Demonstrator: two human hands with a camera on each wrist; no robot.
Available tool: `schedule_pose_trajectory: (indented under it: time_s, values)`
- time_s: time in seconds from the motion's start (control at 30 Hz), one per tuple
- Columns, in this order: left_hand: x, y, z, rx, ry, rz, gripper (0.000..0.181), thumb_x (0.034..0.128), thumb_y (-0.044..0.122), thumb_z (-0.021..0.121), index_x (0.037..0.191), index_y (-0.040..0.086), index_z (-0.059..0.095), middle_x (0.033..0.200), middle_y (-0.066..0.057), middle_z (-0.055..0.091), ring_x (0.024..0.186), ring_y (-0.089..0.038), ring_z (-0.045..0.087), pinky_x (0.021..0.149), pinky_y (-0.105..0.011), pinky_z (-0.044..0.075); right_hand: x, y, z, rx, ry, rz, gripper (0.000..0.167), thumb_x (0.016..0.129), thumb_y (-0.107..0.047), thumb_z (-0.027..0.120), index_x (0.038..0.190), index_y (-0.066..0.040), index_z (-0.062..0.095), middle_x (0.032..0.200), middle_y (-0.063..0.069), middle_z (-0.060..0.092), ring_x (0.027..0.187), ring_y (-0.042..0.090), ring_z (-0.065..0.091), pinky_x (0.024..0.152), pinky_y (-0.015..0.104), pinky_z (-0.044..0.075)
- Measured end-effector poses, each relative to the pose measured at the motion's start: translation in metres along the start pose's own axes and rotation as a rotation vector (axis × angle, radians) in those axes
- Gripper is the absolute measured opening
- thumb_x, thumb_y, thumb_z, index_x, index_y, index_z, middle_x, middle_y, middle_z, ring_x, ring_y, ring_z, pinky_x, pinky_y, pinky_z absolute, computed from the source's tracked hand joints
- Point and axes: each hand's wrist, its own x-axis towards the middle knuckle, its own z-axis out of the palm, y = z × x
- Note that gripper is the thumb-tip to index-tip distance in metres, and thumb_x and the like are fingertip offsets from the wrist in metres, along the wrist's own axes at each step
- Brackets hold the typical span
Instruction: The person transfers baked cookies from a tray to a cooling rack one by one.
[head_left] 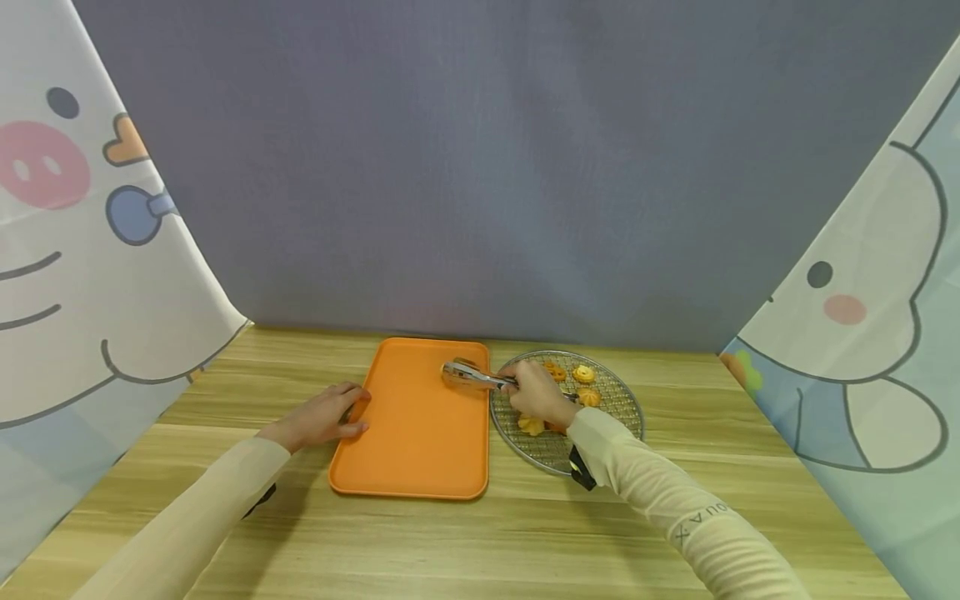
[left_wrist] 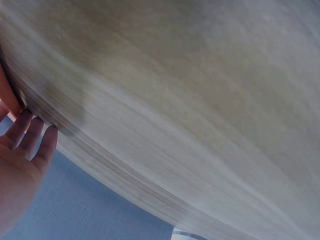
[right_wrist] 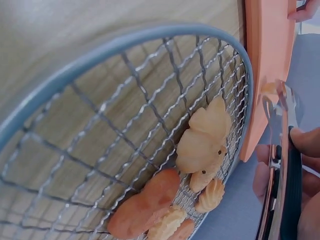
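My right hand [head_left: 538,392] grips metal tongs [head_left: 472,375] with dark handle grips. The tips reach over the upper right of an orange tray [head_left: 412,450]. In the right wrist view, a small tan piece [right_wrist: 270,88] shows at the tong tips; whether they pinch it is unclear. My left hand [head_left: 322,417] touches the tray's left rim, its fingers fairly straight in the left wrist view. To the tray's right, a round wire rack [head_left: 630,400] holds several cookies, among them a flower-shaped cookie [right_wrist: 200,137] and a brown-orange cookie [right_wrist: 145,205].
The tray and rack lie side by side on a wood-grain table [head_left: 480,550]. Behind them hangs a grey-blue cloth [head_left: 480,183]. Cartoon-printed sheets [head_left: 847,333] stand at both sides.
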Motion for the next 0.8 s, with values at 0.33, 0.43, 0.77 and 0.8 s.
schedule_pose_trajectory:
  time_s: [0.33,0.43,0.77,0.8]
  values:
    - [0.0007,-0.0018,0.001,0.001,-0.003,0.0,0.045,0.0856,0.029,0.063,0.119,0.0,0.052,0.12,-0.021,0.051,0.108,-0.039,0.051,0.088,-0.052,0.043,-0.0005,-0.0002,-0.0029,0.0,0.019,0.11,0.023,0.086,0.002,0.054,0.105,-0.002,0.068,0.088,0.011,0.068,0.045,0.01,0.035,0.043,0.022,0.027]
    - [0.0011,-0.0013,0.0009,0.003,-0.01,-0.006,0.046,0.0857,0.029,0.063,0.12,0.0,0.052,0.121,-0.021,0.051,0.108,-0.038,0.051,0.089,-0.051,0.043,-0.0009,0.0006,-0.0041,-0.007,0.021,0.139,0.021,0.088,-0.001,0.055,0.104,-0.002,0.068,0.084,0.011,0.067,0.045,0.011,0.033,0.042,0.023,0.026]
    - [0.0001,0.003,-0.0001,-0.008,0.006,-0.005,0.045,0.0852,0.028,0.064,0.118,-0.001,0.053,0.119,-0.021,0.052,0.107,-0.038,0.051,0.088,-0.051,0.043,0.0,-0.0006,-0.0039,-0.106,0.002,0.164,0.026,0.089,-0.008,0.056,0.113,-0.004,0.063,0.089,0.012,0.067,0.04,0.009,0.032,0.037,0.021,0.023]
    - [0.0002,0.0027,-0.0003,-0.002,0.005,-0.003,0.045,0.0852,0.028,0.064,0.118,0.0,0.053,0.119,-0.021,0.052,0.107,-0.038,0.051,0.088,-0.051,0.043,0.0005,-0.0009,-0.0034,-0.12,0.004,0.155,0.026,0.089,-0.008,0.056,0.113,-0.003,0.063,0.086,0.012,0.067,0.04,0.009,0.033,0.037,0.021,0.023]
